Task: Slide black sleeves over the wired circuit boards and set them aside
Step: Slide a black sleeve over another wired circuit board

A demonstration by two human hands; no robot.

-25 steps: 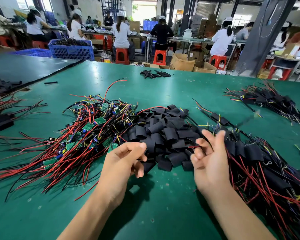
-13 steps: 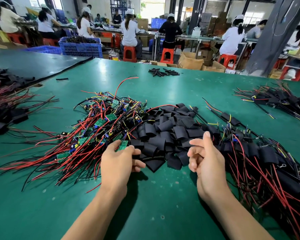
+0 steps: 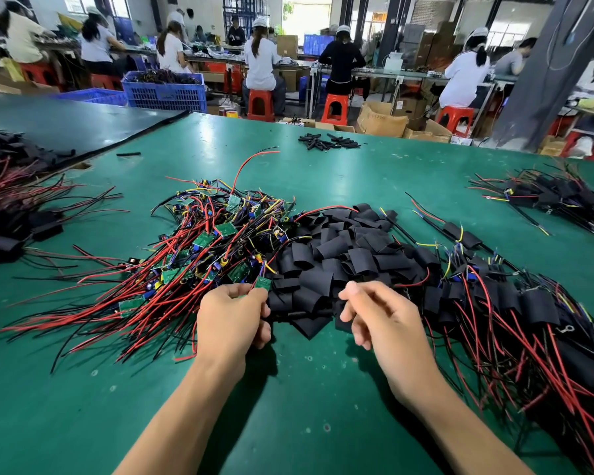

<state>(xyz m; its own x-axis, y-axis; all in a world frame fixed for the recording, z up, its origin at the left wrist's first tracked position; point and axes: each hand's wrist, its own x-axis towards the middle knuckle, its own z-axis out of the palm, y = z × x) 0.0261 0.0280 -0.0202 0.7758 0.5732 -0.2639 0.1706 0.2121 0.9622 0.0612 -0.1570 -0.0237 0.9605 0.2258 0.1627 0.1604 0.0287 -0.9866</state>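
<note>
Picking is the step in hand: the left hand [image 3: 232, 320] pinches a small green circuit board [image 3: 263, 284] at the near edge of the tangled heap of wired boards [image 3: 203, 248], while the right hand [image 3: 381, 323], fingers curled, dips into the pile of flat black sleeves [image 3: 340, 255] on the green counter [image 3: 288, 406]; whether it grips one I cannot tell. Next, I reckon, a sleeve's mouth needs opening and lining up. Half a second ago the right hand was lifted clear of the sleeves.

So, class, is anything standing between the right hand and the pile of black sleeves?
Nothing visible does. The right hand is at the near edge of the black sleeves, its fingers over the nearest ones. The left hand pinches a circuit board beside them.
</note>
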